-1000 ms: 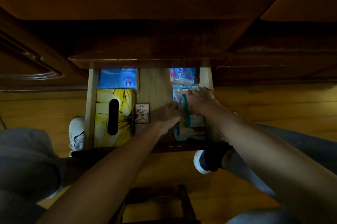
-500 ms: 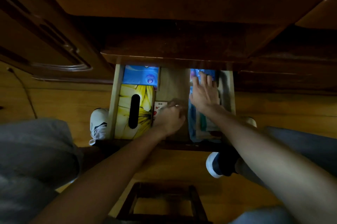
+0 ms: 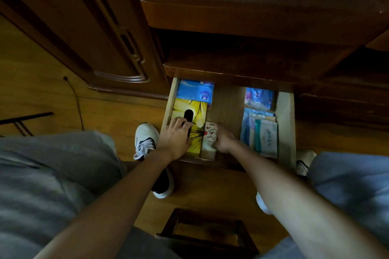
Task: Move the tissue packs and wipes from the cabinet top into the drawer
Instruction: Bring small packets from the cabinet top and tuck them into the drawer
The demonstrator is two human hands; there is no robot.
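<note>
- Both hands have shifted leftward across the open drawer (image 3: pixel 286 124) since half a second ago: the right hand (image 3: pixel 224 139) has left the packs on the right side, and the left hand (image 3: pixel 175 139) has gone from the drawer's middle onto the yellow tissue box (image 3: pixel 196 117).
- Head view: the left hand lies on the near part of the yellow tissue box, fingers spread and fairly straight, fingertips just short of the box's dark slot.
- Just to the right of that hand, the right hand curls its fingers round the right edge of a small cartoon-printed tissue pack (image 3: pixel 210 134), which stands wedged against the yellow box's right side.
- Beyond the left hand, at the drawer's back, a blue tissue pack (image 3: pixel 195 91) touches the yellow box's far end.
- Well to the right of the right hand, past a bare strip of drawer floor, lies a stack of wipes packs (image 3: pixel 261 132), with a blue pack (image 3: pixel 259 98) behind it.
- White sneakers (image 3: pixel 146 138) stand on the wooden floor (image 3: pixel 42 90) beside the drawer; a dark stool (image 3: pixel 206 235) sits nearer.
</note>
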